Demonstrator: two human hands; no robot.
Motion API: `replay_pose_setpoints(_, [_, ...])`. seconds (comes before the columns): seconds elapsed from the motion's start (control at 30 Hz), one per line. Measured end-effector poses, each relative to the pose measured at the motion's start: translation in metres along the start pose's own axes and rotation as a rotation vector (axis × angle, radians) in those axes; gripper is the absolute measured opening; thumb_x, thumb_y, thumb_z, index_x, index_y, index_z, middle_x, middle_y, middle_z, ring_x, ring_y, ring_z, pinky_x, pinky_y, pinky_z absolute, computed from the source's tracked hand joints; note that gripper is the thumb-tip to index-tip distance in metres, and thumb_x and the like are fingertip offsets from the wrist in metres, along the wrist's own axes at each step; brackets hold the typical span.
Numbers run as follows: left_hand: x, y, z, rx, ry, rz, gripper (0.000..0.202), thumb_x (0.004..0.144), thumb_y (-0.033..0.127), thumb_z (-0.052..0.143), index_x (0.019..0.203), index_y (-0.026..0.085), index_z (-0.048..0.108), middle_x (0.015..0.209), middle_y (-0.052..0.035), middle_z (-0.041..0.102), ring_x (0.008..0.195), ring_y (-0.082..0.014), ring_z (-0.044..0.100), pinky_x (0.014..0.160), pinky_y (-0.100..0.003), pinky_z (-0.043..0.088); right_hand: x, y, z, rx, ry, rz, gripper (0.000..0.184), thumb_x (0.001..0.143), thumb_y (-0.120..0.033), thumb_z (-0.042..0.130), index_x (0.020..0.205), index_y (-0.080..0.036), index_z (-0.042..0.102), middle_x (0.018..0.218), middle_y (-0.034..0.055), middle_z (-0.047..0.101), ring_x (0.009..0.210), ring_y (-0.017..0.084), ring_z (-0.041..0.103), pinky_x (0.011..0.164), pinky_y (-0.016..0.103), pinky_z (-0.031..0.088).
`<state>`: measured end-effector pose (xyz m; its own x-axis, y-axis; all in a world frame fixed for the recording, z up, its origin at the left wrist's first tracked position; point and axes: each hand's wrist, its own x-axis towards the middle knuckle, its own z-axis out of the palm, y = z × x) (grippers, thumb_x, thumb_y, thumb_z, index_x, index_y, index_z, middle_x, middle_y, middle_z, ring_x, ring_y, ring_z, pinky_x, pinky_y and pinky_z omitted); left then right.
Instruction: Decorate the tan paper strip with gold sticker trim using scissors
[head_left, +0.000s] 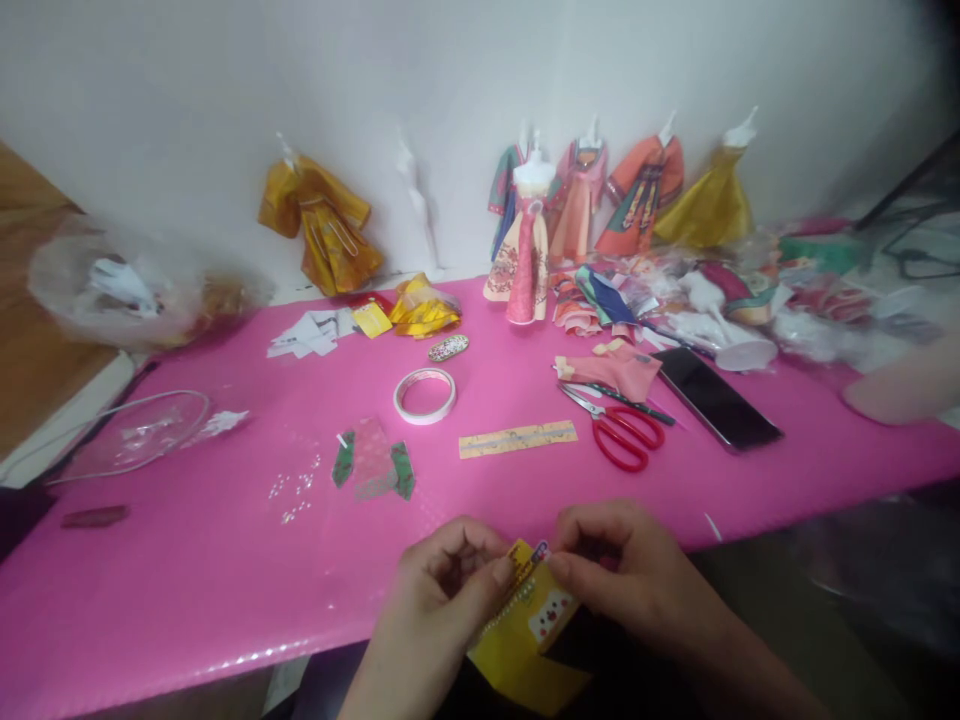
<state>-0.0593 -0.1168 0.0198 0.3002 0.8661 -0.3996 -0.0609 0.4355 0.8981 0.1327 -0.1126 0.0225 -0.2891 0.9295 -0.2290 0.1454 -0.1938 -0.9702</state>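
Over my lap, at the table's near edge, both hands pinch a yellow printed packet [525,625] with a white cartoon face on it. My left hand [454,590] grips its upper left edge between thumb and curled fingers. At the upper right corner, by a small red, white and blue printed spot, my right hand [619,560] has thumb and forefinger closed. The packet's lower part hangs tilted in shadow. Beyond my hands lie a patterned cream fabric strip [517,440], red-handled scissors [626,437] and a white tape roll [424,396].
Small doll dresses on white forms, such as a gold robe [319,215] and a floral dress [525,250], lean along the wall. A black phone [716,398], pink fabric piece [619,370] and bagged clothes lie right. Green and pink cut pieces [373,458] lie left of centre.
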Motion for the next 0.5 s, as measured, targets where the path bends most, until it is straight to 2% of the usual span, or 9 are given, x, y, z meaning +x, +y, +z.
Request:
replay_pose_setpoints(0.13, [0.0019, -0.0011, 0.0017, 0.006, 0.029, -0.024, 0.027, 0.079, 0.041, 0.075, 0.073, 0.018, 0.063, 0.065, 0.0025, 0.059, 0.059, -0.0119, 0.052, 0.056, -0.024, 0.038, -0.0020, -0.0015, -0.0002, -0.058, 0.003, -0.015, 0.018, 0.079, -0.028, 0.061, 0.065, -0.017, 0.063, 0.058, -0.0030, 0.057, 0.055, 0.010, 0.050, 0.050, 0.021, 0.037])
replay_pose_setpoints(0.3, [0.0023, -0.0022, 0.0029, 0.106, 0.064, -0.006, 0.030, 0.079, 0.045, 0.073, 0.070, 0.019, 0.061, 0.061, 0.0029, 0.055, 0.056, -0.0120, 0.049, 0.053, -0.023, 0.035, -0.0035, -0.0039, -0.0020, -0.169, 0.113, -0.074, 0.012, 0.080, -0.029, 0.064, 0.084, -0.019, 0.068, 0.066, -0.0026, 0.061, 0.060, 0.012, 0.054, 0.052, 0.022, 0.039])
replay_pose_setpoints(0.4, [0.0026, -0.0028, 0.0047, 0.159, 0.055, -0.027, 0.031, 0.077, 0.046, 0.074, 0.069, 0.018, 0.062, 0.059, 0.0031, 0.053, 0.055, -0.0121, 0.048, 0.051, -0.023, 0.035, -0.0028, -0.0044, -0.0010, -0.220, 0.112, -0.114, 0.009, 0.081, -0.027, 0.064, 0.078, -0.020, 0.067, 0.068, -0.0020, 0.063, 0.062, 0.012, 0.056, 0.055, 0.023, 0.041])
replay_pose_setpoints(0.5, [0.0040, -0.0038, 0.0066, 0.151, 0.055, -0.056, 0.030, 0.075, 0.047, 0.075, 0.074, 0.019, 0.065, 0.061, 0.0013, 0.057, 0.057, -0.0143, 0.053, 0.052, -0.024, 0.038, -0.0015, -0.0031, 0.0002, -0.236, 0.098, -0.124, 0.010, 0.081, -0.024, 0.063, 0.073, -0.020, 0.067, 0.067, -0.0021, 0.064, 0.061, 0.011, 0.057, 0.056, 0.023, 0.042])
